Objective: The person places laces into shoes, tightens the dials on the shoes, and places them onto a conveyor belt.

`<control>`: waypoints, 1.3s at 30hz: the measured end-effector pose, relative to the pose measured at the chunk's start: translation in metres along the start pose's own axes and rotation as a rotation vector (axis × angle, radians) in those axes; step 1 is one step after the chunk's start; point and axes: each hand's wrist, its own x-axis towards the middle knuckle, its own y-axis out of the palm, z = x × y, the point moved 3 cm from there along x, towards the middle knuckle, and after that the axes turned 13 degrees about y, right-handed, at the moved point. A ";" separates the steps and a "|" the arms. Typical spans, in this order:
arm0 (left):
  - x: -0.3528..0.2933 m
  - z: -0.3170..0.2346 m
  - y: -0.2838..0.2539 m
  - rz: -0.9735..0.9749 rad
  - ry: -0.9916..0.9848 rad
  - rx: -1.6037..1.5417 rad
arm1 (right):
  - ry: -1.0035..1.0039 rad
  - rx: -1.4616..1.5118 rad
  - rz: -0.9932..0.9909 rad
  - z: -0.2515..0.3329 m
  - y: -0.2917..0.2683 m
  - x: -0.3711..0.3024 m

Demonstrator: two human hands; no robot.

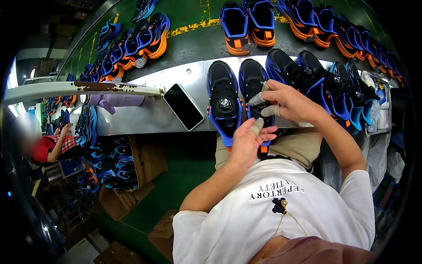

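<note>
A black sneaker (253, 71) with blue trim and orange at the heel stands before me at the bench edge, toe pointing away. My right hand (288, 102) bends over its tongue from the right, fingers curled together; what they grip, if anything, is hidden. Pale covers wrap some fingertips, and a grey textured one lies on the tongue. Over the heel opening is my left hand (250, 140), fingers apart and a covered fingertip raised close to the right hand. Just left stands a matching sneaker (222, 81), with a round dial (225, 104) on its tongue.
More sneakers (285, 66) line the bench (145, 121) to the right. Others ride on the dark belt (193, 48) beyond. Leftward lie a phone (183, 107), a lilac bottle (116, 100) and a worn white rail (118, 88). A co-worker (48, 147) sits far left, near a cardboard box (147, 160).
</note>
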 end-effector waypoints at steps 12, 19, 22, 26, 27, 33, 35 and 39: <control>-0.003 0.016 0.004 -0.026 0.046 -0.067 | -0.097 -0.084 -0.063 -0.002 0.003 0.001; -0.001 0.006 0.007 0.012 0.010 -0.082 | 0.064 -0.044 -0.204 -0.001 0.010 0.001; 0.000 0.004 0.004 -0.020 -0.068 -0.032 | 0.302 0.017 -0.181 0.006 -0.021 0.007; 0.002 0.006 0.008 0.020 0.040 -0.056 | 0.180 -0.047 0.039 0.012 0.000 0.008; 0.003 0.006 0.005 0.010 0.034 -0.046 | 0.170 -0.096 0.045 0.010 0.004 0.012; 0.007 0.009 0.002 0.030 0.011 -0.043 | 0.259 -0.073 0.184 0.000 0.000 0.020; 0.008 0.010 0.000 0.048 0.012 -0.058 | 0.203 0.002 0.178 0.004 -0.003 0.017; 0.009 0.006 -0.001 0.036 -0.018 -0.075 | 0.162 0.114 0.212 0.011 -0.010 0.010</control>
